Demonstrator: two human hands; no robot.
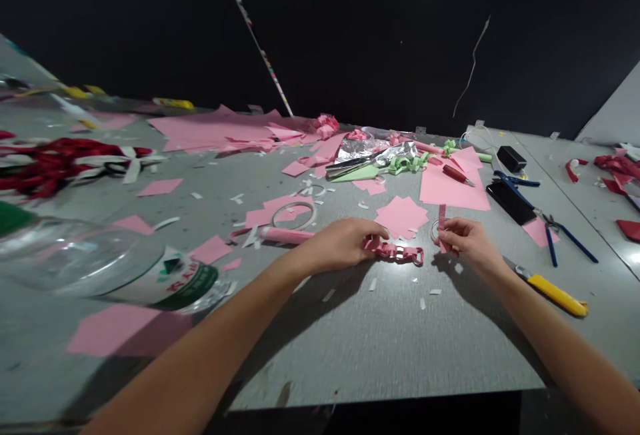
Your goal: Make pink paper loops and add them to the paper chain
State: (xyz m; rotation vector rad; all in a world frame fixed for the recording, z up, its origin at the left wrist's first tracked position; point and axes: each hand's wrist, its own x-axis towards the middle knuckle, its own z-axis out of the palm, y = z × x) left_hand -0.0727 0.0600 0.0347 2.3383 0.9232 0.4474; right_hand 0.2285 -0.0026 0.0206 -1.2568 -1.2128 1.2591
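A pink paper chain [407, 254] made of small linked loops lies on the grey table, and its left end is in the closed fingers of my left hand [345, 243]. To the right, my right hand [467, 238] pinches a narrow pink paper strip [442, 218], which stands upright between thumb and fingers. A thin pale ring [434, 230] shows just left of those fingers, partly hidden by the strip. Behind the gap between my hands is a pile of pink paper squares [400, 215].
At left lies a large plastic bottle [115, 262]; beyond it is a red-and-white paper heap [65, 162]. A yellow-handled cutter [557, 295], blue-handled pliers [570, 235], a black phone [510, 202] and a red-handled tool [457, 175] lie right. A dark panel [350, 42] closes off the back.
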